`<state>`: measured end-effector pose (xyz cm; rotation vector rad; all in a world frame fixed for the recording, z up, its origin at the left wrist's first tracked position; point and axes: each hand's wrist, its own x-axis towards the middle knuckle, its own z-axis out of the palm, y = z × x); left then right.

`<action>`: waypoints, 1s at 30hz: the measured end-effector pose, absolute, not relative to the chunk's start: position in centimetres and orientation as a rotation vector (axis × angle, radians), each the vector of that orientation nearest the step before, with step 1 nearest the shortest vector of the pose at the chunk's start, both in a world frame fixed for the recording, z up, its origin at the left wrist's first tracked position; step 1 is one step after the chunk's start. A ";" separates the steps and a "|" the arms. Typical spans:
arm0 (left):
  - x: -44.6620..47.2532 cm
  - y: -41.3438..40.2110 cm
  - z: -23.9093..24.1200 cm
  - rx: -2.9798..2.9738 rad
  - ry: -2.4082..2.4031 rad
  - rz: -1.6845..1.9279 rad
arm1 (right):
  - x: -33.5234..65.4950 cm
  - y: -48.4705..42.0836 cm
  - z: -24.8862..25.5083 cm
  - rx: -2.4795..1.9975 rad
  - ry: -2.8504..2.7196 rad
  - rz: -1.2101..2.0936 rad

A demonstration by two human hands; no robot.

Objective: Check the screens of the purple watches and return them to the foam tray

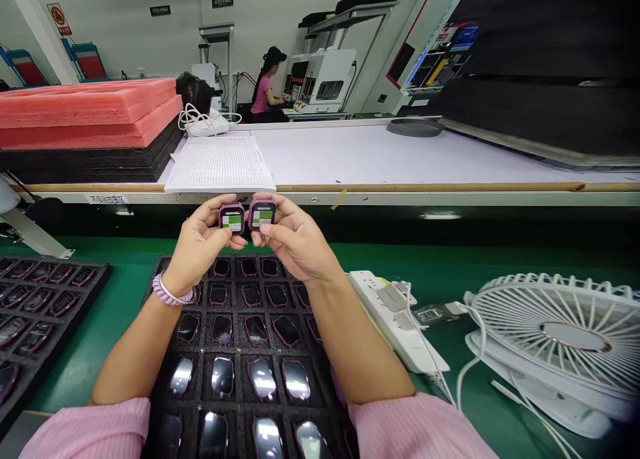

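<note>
My left hand [203,236] grips a purple-cased smartwatch [232,219] by its edges, its screen lit green and white. In my right hand [295,236] is a second purple smartwatch [262,214] with a similar lit screen. The two watches are side by side with a narrow gap, screens facing me, and each thumb lies at a screen's lower edge. Below my hands lies a black foam tray [237,349] with rows of dark-screened watches [223,377] in its compartments. My forearms hide parts of the tray's sides.
Another watch tray [47,299] lies at left. At right are a power strip [395,319] with cables and a white fan [560,339]. The shelf ahead bears pink foam [90,112], a paper form [220,162] and black stacked material [545,79]. A person [265,89] sits at a machine beyond.
</note>
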<state>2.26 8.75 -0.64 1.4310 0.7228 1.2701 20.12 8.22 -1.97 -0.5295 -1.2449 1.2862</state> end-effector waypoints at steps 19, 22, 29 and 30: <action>2.4 8.4 -0.5 1.365 0.731 1.223 | 19.7 8.6 -2.2 -0.553 -1.166 1.270; 2.4 8.4 -0.5 1.386 0.729 1.218 | 19.7 8.7 -2.3 -0.556 -1.175 1.251; 2.6 8.5 -0.5 1.384 0.776 1.245 | 19.7 8.5 -2.2 -0.566 -1.207 1.247; 2.6 8.5 -0.5 1.382 0.773 1.248 | 19.7 8.4 -2.2 -0.562 -1.206 1.249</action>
